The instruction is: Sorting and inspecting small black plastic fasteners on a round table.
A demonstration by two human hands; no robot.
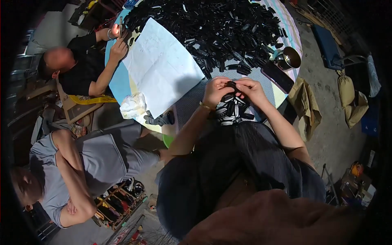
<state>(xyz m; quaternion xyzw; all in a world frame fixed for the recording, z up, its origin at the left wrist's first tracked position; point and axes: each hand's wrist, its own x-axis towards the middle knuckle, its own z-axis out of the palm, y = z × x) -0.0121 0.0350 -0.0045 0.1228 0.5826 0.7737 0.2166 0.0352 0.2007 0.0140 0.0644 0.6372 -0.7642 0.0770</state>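
My left hand [216,92] and my right hand [254,92] meet at the near side of the table, fingertips pinching a small black piece [231,85] between them. Its exact kind is too small to make out. Just below my fingers lies a small heap of black and whitish elongated pieces [233,109], close to my body. Beyond my hands a big pile of similar small black pieces [212,34] spreads over the far part of the round table [281,98]. Fingers of both hands are bent and closed around the piece.
Left of my hands lies a large white sheet [157,61], with a crumpled white bag [133,106] and dark gloves [157,119] near it. A phone [277,76] and metal cup [291,58] sit at right. One person [87,67] handles something across the table; another [94,155] has folded arms.
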